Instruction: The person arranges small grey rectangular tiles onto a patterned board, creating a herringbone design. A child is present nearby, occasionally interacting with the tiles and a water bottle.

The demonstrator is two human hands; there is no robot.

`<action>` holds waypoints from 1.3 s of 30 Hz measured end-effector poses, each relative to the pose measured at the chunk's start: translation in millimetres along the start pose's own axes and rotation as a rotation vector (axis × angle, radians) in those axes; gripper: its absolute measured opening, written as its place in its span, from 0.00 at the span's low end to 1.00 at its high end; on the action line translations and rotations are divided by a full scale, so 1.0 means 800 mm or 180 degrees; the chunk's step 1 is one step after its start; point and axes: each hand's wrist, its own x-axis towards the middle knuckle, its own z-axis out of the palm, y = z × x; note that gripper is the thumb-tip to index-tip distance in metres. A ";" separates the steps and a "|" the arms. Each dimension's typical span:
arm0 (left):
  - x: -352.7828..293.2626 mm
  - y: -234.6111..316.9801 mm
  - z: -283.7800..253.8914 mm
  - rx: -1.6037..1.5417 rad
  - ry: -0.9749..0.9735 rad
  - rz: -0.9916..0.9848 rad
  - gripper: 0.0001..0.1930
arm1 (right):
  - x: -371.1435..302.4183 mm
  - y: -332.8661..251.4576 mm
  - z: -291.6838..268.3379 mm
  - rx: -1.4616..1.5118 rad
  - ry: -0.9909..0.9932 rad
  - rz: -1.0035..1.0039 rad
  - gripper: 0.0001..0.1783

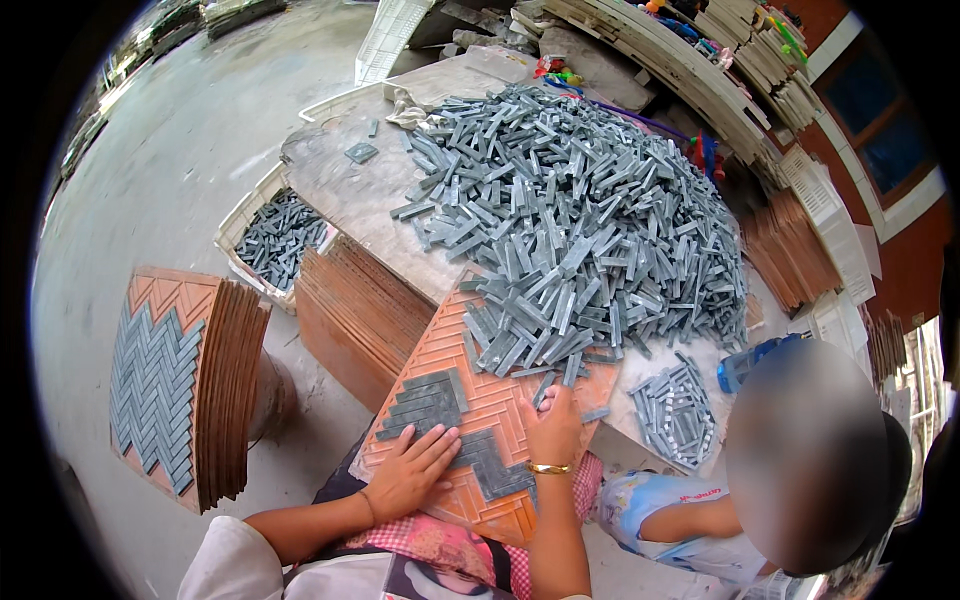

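An orange board with herringbone grooves point(497, 410) lies before me, one end under the edge of a heap of grey stone strips point(590, 230). Grey strips fill some of its grooves, in one block point(425, 402) beyond my left hand and another point(490, 465) between my hands. My left hand point(415, 474) rests flat on the board, fingers stretched out beside the laid strips. At the near edge of the heap, my right hand point(553, 425), with a gold bangle at the wrist, pinches a grey stone strip point(543, 386). Its fingertips are partly hidden.
Stacked orange boards point(360, 305) stand left of the table, near a crate of strips point(280, 235). Farther left, another stack point(225, 390) carries a filled board point(155, 385). A person point(690, 520) is close on my right, by a smaller group of strips point(675, 410).
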 end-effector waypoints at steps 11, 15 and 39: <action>-0.004 0.001 -0.003 -0.0326 0.0219 -0.0077 0.35 | -0.019 -0.001 -0.027 0.0873 -0.1131 -0.0876 0.13; 0.003 0.001 -0.002 -0.0309 0.0247 -0.0090 0.36 | -0.007 -0.010 -0.019 0.0791 -0.1126 -0.1476 0.12; 0.024 -0.010 0.005 -0.0247 0.0360 0.0151 0.32 | 0.032 0.033 -0.010 0.0343 0.0170 0.0346 0.13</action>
